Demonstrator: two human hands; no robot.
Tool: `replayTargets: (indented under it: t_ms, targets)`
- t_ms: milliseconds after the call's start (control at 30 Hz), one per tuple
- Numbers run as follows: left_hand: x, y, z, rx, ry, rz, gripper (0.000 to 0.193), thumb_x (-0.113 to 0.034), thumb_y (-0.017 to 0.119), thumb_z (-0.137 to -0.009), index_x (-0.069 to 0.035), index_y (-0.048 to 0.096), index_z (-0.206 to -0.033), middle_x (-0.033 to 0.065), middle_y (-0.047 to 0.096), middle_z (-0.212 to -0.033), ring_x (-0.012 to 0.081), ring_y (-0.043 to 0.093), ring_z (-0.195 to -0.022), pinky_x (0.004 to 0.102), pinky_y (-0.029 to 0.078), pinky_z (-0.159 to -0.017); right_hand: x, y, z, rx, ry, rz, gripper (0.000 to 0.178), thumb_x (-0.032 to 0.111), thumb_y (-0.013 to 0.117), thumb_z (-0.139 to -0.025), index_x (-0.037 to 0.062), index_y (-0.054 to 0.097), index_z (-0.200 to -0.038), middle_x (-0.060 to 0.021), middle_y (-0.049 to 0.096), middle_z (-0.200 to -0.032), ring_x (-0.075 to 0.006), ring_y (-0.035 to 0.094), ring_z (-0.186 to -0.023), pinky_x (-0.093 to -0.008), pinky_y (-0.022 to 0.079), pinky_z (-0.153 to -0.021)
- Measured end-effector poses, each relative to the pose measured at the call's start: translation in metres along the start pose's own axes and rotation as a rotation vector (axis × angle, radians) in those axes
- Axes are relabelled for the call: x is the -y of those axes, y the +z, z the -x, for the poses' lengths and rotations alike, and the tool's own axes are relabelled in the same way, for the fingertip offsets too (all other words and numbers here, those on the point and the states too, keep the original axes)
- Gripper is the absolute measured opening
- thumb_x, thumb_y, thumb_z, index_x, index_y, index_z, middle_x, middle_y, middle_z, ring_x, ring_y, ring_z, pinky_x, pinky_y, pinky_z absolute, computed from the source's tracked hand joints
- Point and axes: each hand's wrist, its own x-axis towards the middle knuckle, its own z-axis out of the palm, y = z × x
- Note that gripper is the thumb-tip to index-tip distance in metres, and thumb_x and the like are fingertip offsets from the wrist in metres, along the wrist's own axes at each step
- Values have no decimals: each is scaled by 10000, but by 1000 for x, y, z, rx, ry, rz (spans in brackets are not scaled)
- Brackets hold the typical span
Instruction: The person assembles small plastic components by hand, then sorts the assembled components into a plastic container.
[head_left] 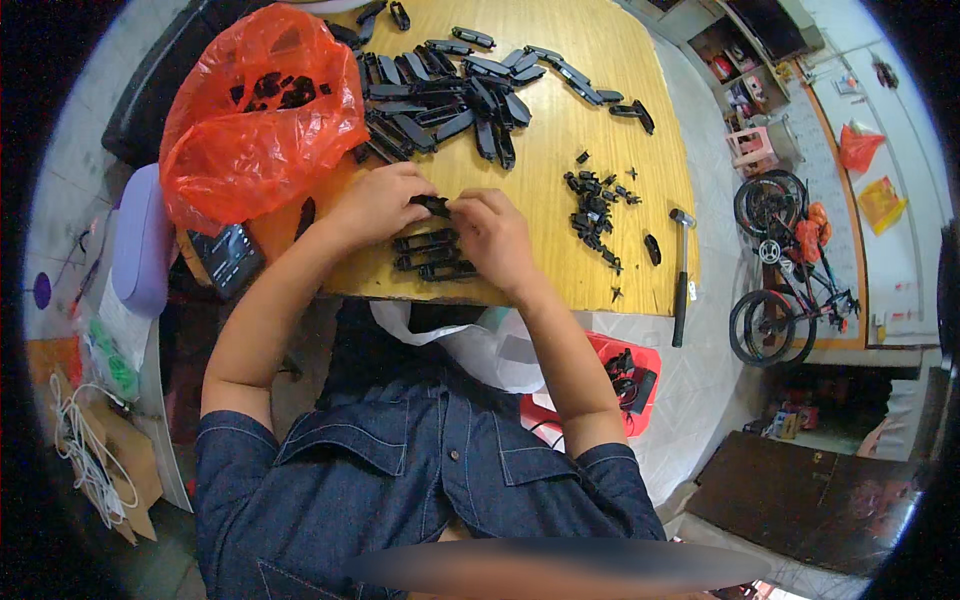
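Near the front edge of the wooden table, my left hand [390,203] and my right hand [488,232] grip a long black plastic part [431,206] between them. Both hands have curled fingers, which cover the part's two ends. Just below it, several similar black plastic parts [432,256] lie stacked side by side. Beyond my hands spreads a large pile of long black plastic pieces [440,105]. To the right sits a heap of small black fittings [592,212], with a few loose ones around it.
A red plastic bag [270,170] holding black pieces fills the table's left side. Close to it are a phone [228,258] and a purple case [140,240]. A hammer [682,275] lies along the right edge. Below the table stands a red container [642,405] with black parts.
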Motion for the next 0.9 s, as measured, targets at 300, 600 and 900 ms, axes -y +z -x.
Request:
replayTargets:
  t_ms: [300, 600, 900]
  targets:
    - [6, 0, -1, -3, 45, -6, 265, -170, 663, -716, -41, 637, -946, 117, 586, -918, 295, 567, -893, 366, 466, -779, 10, -7, -9, 144, 114, 127, 128, 51, 615, -721, 94, 625, -841, -71, 578, -879, -272, 559, -845, -360, 476, -703]
    - [-5, -9, 2, 115, 1, -63, 263, -179, 653, -726, -41, 633, -948, 109, 586, -929, 284, 561, -920, 368, 465, -788, 14, -15, -5, 240, 223, 125, 183, 124, 631, -754, 110, 616, -936, -87, 560, -977, -291, 547, -885, -374, 470, -729]
    - [11, -37, 1, -230, -28, -511, 144, -88, 501, -754, -57, 589, -863, 95, 556, -912, 272, 551, -856, 369, 476, -750, -48, -72, 17, -152, 536, 327, 133, 162, 574, -787, 74, 624, -874, -107, 603, -883, -292, 559, -870, -388, 460, -722]
